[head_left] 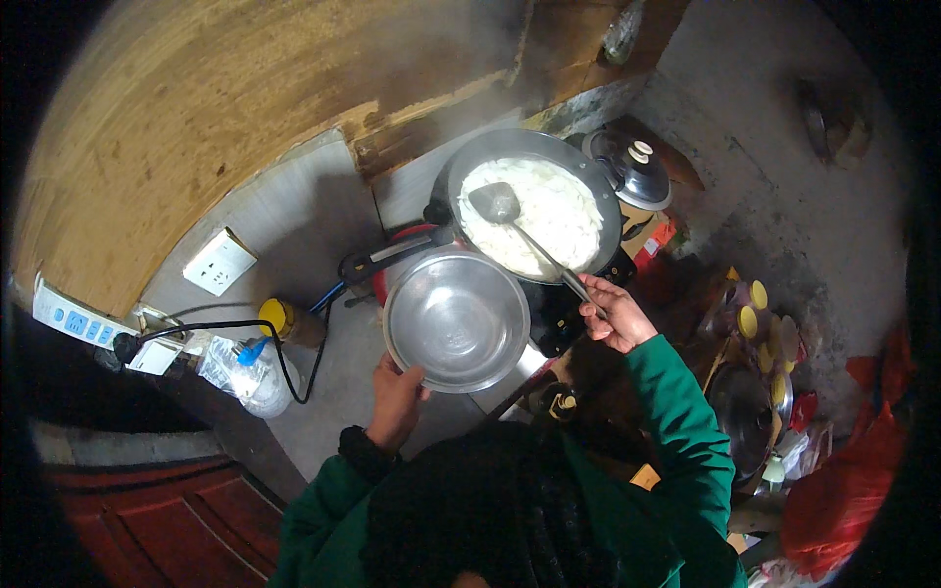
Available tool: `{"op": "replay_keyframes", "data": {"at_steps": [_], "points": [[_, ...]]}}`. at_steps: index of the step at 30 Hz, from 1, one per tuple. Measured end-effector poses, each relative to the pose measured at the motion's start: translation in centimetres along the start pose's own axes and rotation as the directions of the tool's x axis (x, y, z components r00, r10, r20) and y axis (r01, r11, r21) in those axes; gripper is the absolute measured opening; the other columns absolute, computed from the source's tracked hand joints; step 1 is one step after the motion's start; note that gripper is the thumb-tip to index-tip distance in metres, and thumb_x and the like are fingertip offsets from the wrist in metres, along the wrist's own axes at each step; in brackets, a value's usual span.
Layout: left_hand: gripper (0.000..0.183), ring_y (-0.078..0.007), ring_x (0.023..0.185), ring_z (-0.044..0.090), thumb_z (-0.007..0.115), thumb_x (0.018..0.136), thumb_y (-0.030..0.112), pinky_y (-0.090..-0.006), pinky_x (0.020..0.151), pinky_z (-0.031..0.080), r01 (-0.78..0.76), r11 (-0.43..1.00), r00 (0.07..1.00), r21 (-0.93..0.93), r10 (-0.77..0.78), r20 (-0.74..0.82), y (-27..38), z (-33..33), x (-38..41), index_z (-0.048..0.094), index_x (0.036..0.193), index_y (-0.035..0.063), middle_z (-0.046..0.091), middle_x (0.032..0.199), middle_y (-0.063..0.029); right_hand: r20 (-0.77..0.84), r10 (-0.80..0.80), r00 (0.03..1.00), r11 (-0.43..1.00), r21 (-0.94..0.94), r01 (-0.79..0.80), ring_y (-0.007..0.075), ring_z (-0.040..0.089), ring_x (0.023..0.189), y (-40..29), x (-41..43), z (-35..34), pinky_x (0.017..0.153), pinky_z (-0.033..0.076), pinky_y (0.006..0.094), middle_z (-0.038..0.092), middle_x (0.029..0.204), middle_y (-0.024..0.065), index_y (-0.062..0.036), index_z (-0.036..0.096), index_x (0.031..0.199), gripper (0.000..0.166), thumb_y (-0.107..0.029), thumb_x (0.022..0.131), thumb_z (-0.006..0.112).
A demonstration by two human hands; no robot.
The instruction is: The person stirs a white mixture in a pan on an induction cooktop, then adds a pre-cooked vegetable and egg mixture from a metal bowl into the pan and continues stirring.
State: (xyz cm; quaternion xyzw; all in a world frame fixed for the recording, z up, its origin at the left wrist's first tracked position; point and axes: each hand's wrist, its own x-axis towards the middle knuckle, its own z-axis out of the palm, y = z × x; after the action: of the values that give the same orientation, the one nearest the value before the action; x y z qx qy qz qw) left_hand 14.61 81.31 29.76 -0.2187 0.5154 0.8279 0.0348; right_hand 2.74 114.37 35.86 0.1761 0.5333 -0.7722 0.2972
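Note:
My left hand grips the near-left rim of a metal bowl, which looks bare inside. The bowl is held in front of a dark wok with a long black handle pointing left. White food, perhaps noodles or slices in pale liquid, fills much of the wok. In my right hand is the handle of a metal spatula. Its blade lies over the left part of the food, and I cannot tell how deep it sits. Steam drifts above the wok.
A lidded pot stands right behind the wok. To the left are a yellow-lidded jar, a black power cable, a plastic bag and a wall socket. Several yellow-capped jars and a red bag are at right.

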Motion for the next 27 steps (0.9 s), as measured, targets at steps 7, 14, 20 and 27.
{"op": "replay_keyframes", "data": {"at_steps": [7,14,20,27], "points": [[0.033,-0.0098,0.054,0.051,0.053,0.078,-0.006,-0.0227,0.042,0.036,0.011,0.999,0.999,-0.031,-0.012,-0.04,0.4,0.6,-0.1,0.051,0.111,-0.0054,0.061,0.087,-0.0082,-0.011,0.009,1.0,1.0,0.013,-0.009,0.007,0.033,0.049,0.2,0.2,-0.1,0.04,0.024,0.0189,0.049,0.075,0.0047,-0.0117,0.039,0.136,0.035,-0.013,0.101,0.039],[0.03,-0.0096,0.052,0.05,0.054,0.077,-0.006,-0.0229,0.041,0.034,0.01,0.999,0.999,0.042,-0.009,-0.044,1.1,0.9,-0.4,0.052,0.107,-0.0051,0.061,0.083,-0.0071,-0.039,-0.01,0.999,1.0,-0.016,0.01,0.0065,0.032,0.047,0.1,-0.1,0.2,0.041,0.026,0.0182,0.048,0.073,0.0043,-0.0093,0.04,0.134,0.033,-0.011,0.102,0.037],[0.03,-0.0095,0.053,0.05,0.053,0.077,-0.005,-0.0228,0.041,0.035,-0.023,1.0,0.996,0.0,0.023,-0.088,0.7,1.0,-0.5,0.052,0.107,-0.0029,0.06,0.083,-0.0065,0.035,-0.083,0.996,0.996,-0.021,0.084,0.007,0.036,0.052,0.2,-1.9,0.4,0.041,0.025,0.0191,0.05,0.074,0.0048,-0.0075,0.04,0.136,0.036,-0.011,0.1,0.04],[0.032,-0.0101,0.057,0.052,0.056,0.076,-0.004,-0.0229,0.044,0.036,-0.034,0.999,0.995,-0.019,0.032,-0.092,0.0,0.5,-0.2,0.052,0.108,-0.0014,0.06,0.086,-0.0059,0.034,-0.098,0.995,0.99,-0.096,0.101,0.0068,0.036,0.05,-0.6,-8.2,1.5,0.042,0.026,0.0191,0.051,0.075,0.0045,-0.0081,0.04,0.138,0.038,-0.01,0.1,0.04]]}}
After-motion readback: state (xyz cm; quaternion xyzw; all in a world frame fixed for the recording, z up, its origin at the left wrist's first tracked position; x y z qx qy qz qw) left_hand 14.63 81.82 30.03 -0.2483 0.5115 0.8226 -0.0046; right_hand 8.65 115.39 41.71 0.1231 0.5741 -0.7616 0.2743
